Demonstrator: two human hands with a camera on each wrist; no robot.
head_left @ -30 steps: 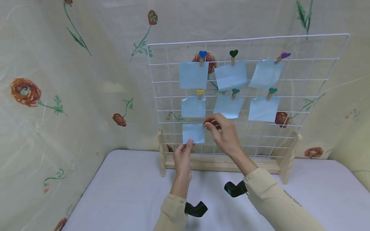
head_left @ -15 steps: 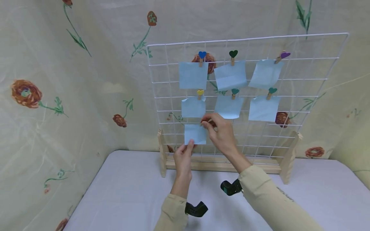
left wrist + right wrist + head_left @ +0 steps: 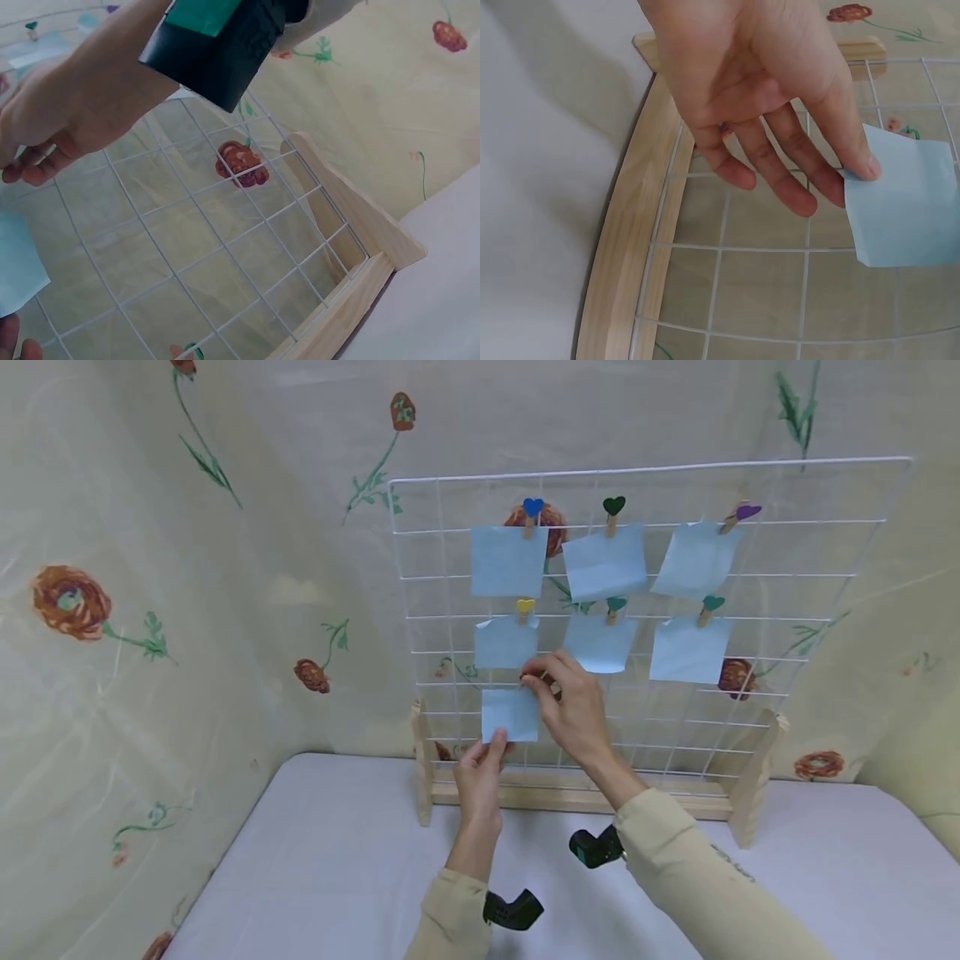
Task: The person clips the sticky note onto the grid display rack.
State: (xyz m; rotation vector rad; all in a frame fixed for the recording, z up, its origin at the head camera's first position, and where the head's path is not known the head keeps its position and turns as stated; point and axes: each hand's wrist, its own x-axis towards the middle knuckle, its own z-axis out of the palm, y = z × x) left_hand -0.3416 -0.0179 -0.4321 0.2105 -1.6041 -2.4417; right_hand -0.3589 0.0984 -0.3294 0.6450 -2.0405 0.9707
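Note:
My left hand (image 3: 478, 777) pinches the lower edge of a square sheet of light blue paper (image 3: 512, 713), thumb in front, against the white wire grid (image 3: 675, 732). In the right wrist view the thumb of this hand lies on the paper (image 3: 907, 202), the other fingers loosely bent. At the sheet's upper right corner my right hand (image 3: 577, 706) pinches a small clothespin, nearly all hidden by the fingertips. The left wrist view catches the right hand (image 3: 64, 120) just above the paper (image 3: 19, 262).
Several other blue sheets hang in two rows above, each under a heart-topped clothespin, such as the blue one (image 3: 532, 508) and the yellow one (image 3: 525, 607). The grid stands in a wooden base (image 3: 660, 802) on a white table (image 3: 337, 860), before a flowered curtain (image 3: 225, 693).
Both hands have stayed by the sheet. The sheet has shifted slightly right, and the right hand has moved a little left over its top corner.

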